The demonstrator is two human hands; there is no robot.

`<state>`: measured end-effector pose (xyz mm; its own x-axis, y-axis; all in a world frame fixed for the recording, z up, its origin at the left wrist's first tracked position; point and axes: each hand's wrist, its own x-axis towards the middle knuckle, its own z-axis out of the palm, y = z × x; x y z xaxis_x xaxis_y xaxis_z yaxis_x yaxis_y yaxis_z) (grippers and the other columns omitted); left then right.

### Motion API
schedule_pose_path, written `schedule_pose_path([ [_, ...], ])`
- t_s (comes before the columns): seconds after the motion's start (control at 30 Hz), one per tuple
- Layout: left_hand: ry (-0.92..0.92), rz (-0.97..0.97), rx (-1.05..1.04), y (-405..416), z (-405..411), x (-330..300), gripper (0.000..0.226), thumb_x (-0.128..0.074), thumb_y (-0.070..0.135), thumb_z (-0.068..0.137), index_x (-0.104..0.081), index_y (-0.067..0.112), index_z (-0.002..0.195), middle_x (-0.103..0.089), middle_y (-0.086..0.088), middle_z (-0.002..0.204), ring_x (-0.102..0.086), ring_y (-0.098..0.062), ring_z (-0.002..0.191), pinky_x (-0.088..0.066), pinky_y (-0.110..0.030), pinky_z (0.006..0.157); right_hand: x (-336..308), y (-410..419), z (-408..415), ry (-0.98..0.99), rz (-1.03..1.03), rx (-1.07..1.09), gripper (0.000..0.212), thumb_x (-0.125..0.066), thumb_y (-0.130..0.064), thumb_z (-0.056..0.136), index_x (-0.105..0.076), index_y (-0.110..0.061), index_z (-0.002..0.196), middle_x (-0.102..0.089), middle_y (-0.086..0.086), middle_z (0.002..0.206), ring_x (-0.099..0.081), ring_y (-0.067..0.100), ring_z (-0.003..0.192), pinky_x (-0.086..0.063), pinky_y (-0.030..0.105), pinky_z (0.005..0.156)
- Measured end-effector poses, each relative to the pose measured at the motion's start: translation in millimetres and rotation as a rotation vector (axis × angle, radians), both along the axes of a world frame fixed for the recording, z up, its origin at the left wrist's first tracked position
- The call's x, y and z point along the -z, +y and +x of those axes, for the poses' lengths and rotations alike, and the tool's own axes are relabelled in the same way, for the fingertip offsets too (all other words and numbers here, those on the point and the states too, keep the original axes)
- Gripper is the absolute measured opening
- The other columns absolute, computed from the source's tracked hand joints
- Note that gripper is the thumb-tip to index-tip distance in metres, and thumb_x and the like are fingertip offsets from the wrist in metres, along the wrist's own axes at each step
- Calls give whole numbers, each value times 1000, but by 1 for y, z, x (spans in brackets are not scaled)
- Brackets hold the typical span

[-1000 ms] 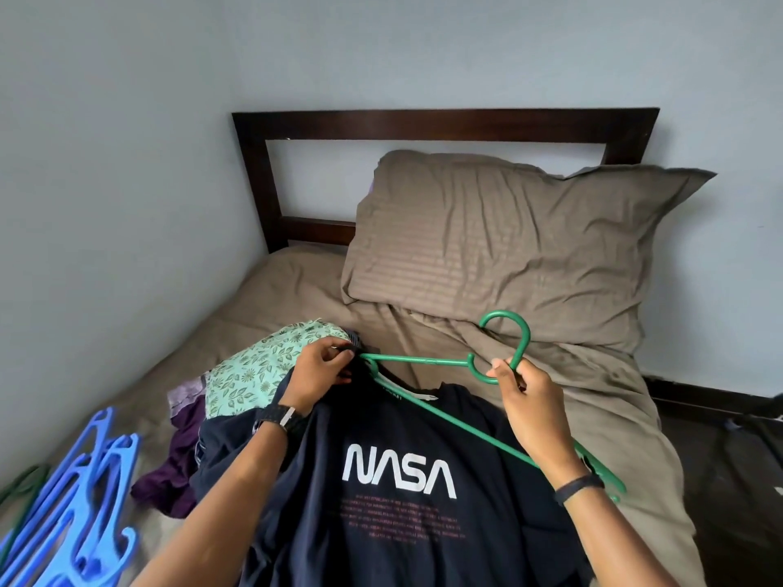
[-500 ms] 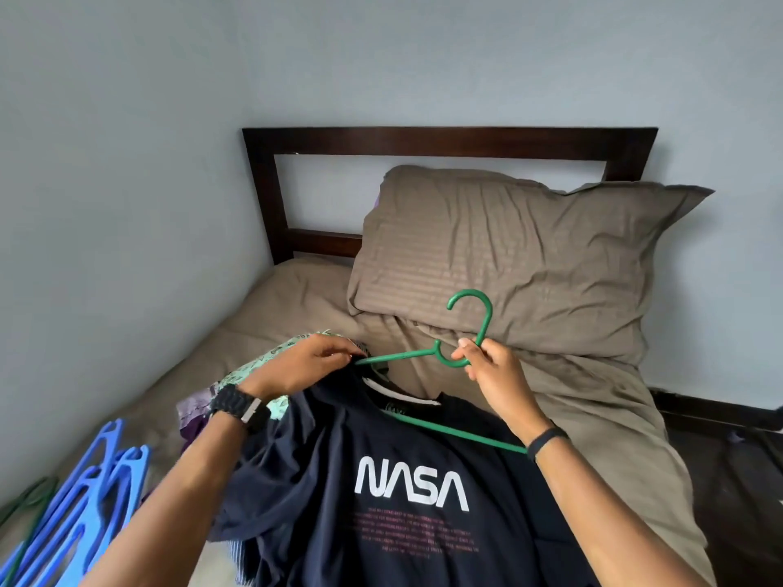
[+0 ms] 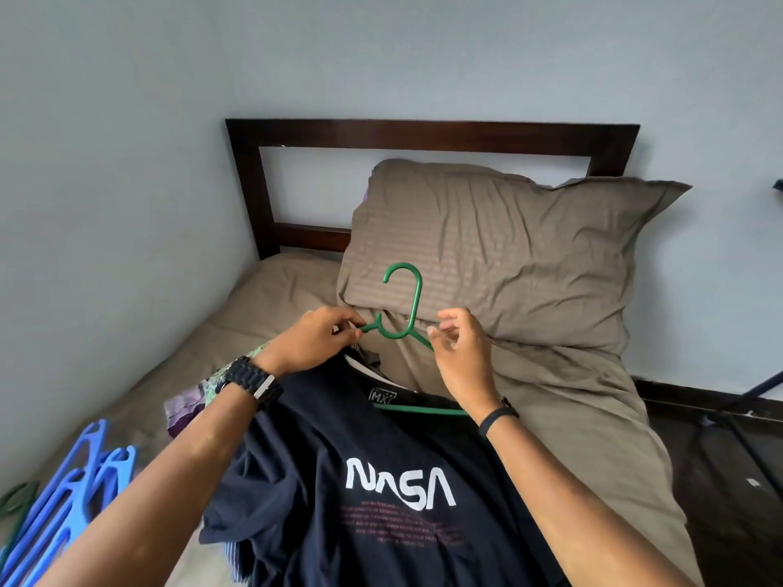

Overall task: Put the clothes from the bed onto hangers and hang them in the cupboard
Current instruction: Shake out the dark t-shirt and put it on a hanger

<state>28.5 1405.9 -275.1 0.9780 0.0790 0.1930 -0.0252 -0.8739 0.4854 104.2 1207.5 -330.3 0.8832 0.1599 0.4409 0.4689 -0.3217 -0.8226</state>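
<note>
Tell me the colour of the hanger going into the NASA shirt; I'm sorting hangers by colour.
Green hanger, seen clearly in the head view against the pillow.

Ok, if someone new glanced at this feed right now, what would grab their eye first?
Probably the navy NASA T-shirt filling the lower centre, draped over the bed. Just above it, both hands work a green hanger at the shirt's collar, its hook standing up against the brown pillow. A stack of blue hangers lies at the lower left edge.
</note>
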Motion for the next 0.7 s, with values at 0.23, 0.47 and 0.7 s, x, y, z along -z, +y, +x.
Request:
schedule_pose_path([
  [0.23, -106, -45, -130, -2, 0, 9, 27, -57, 22, 94, -64, 19, 120, -65, 0, 93, -56, -16, 84, -34, -22, 75, 26, 0, -56, 93, -337, -521, 33, -47, 0, 89, -64, -13, 114, -64, -4, 110, -53, -2, 91, -40, 9, 84],
  [0.47, -189, -63, -200, -1, -5, 1, 25, -57, 12, 93, -65, 15, 117, -65, 2, 74, -57, -16, 75, -39, -23, 77, 32, 7, -50, 286, -559, -613, 23, -39, -13, 93, -60, -16, 86, -53, 0, 72, -40, 10, 54, -37, 29, 58],
  [0.7, -96, 31, -175, 4, -16, 0, 31, -54, 17, 95, -61, 21, 125, -59, 1, 82, -60, -30, 92, -39, -28, 78, 36, -34, -14, 395, -810, -288, 54, -47, -40, 96, -38, -14, 50, -43, 4, 55, -52, 25, 69, -46, 33, 70],
])
